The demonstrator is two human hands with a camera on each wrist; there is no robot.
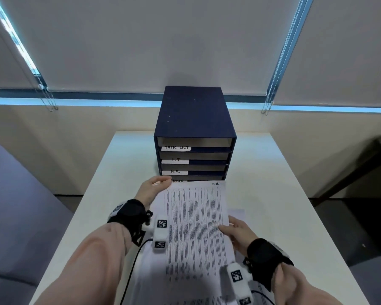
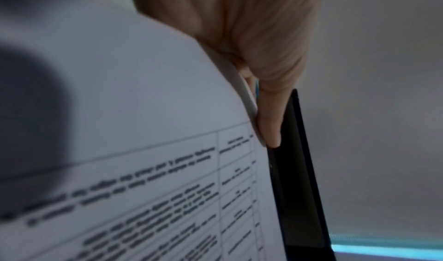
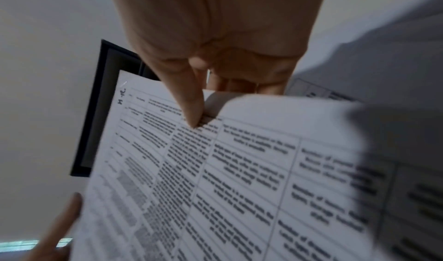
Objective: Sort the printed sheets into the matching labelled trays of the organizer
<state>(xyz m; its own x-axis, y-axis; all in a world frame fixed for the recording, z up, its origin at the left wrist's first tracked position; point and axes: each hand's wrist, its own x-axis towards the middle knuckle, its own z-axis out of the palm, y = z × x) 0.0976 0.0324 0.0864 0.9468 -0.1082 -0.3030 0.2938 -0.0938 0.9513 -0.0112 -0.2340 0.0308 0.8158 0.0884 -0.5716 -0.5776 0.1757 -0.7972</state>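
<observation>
Left hand pinches the far-left corner of the sheet, centre frame. The sheet is marked H.R., long axis pointing straight at the organizer just above. H.R. tray sits third down, above the sheet's leading edge. Right hand grips the right edge. More sheets lie underneath on the surface.

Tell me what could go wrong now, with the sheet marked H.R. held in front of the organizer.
1. The white printed sheet hides the lowest tray of the dark blue organizer; its edge sits nearest that ADMIN slot, so it may enter there instead of the H.R. tray.
2. The left hand and right hand pinch only edges; the thin paper already bows and could buckle against a shelf.
</observation>
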